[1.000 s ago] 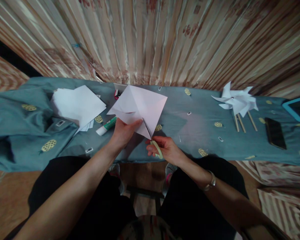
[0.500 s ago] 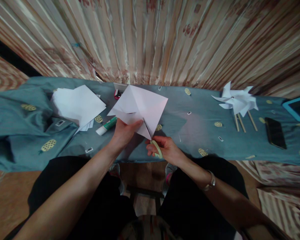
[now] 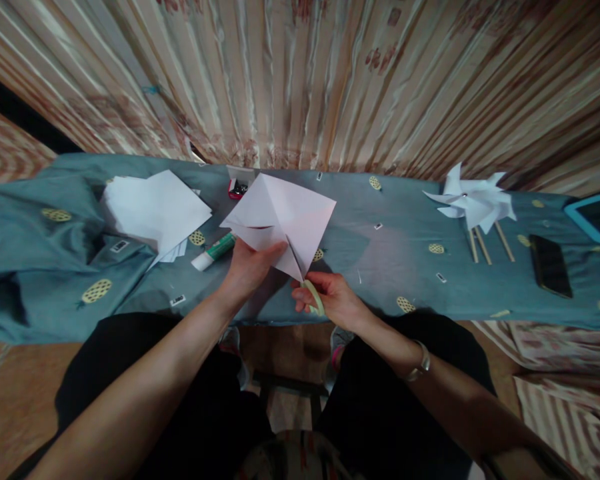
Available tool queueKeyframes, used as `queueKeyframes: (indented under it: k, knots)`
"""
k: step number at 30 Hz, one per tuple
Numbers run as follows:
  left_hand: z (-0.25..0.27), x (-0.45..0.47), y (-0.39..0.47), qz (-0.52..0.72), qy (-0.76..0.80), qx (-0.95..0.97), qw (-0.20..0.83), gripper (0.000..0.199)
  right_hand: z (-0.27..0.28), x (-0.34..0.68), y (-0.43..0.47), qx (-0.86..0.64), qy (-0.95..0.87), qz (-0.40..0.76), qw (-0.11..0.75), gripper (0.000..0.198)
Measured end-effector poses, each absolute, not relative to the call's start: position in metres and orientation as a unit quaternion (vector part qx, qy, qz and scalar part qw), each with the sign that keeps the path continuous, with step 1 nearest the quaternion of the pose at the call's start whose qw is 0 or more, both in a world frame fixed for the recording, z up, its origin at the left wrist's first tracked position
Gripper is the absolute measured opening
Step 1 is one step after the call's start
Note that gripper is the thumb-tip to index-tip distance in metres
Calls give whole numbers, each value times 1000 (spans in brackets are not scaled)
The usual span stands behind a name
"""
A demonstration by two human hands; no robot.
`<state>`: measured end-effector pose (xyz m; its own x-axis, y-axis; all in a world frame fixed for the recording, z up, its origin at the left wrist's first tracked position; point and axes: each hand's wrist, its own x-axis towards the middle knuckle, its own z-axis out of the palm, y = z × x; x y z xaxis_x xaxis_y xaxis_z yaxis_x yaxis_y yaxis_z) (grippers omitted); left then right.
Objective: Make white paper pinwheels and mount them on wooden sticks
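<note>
Left grip (image 3: 253,263) pinches the sheet (image 3: 305,210), right grip (image 3: 333,293) holds the scissors (image 3: 317,299) at its near corner, one slit already open, two corners seemingly uncut!

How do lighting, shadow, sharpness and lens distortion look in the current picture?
Head view: dim, uneven light, the top right corner falling dark; a shadow on the cloth between the left hand and right hand; the glue stick's lettering too soft to read; the curtain's pleats fanning outward, probably wide-angle stretch; no glare hiding the paper.
</note>
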<state>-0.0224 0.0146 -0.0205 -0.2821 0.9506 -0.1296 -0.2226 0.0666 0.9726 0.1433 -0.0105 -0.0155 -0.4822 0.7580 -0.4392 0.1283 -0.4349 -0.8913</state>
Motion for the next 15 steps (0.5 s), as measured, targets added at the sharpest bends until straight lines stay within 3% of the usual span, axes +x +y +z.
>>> queueKeyframes:
  k: [15]
  knots:
    - [-24,-21,14,593,530,341,501,38,-17,146,-10,-440,-497,714,222,41]
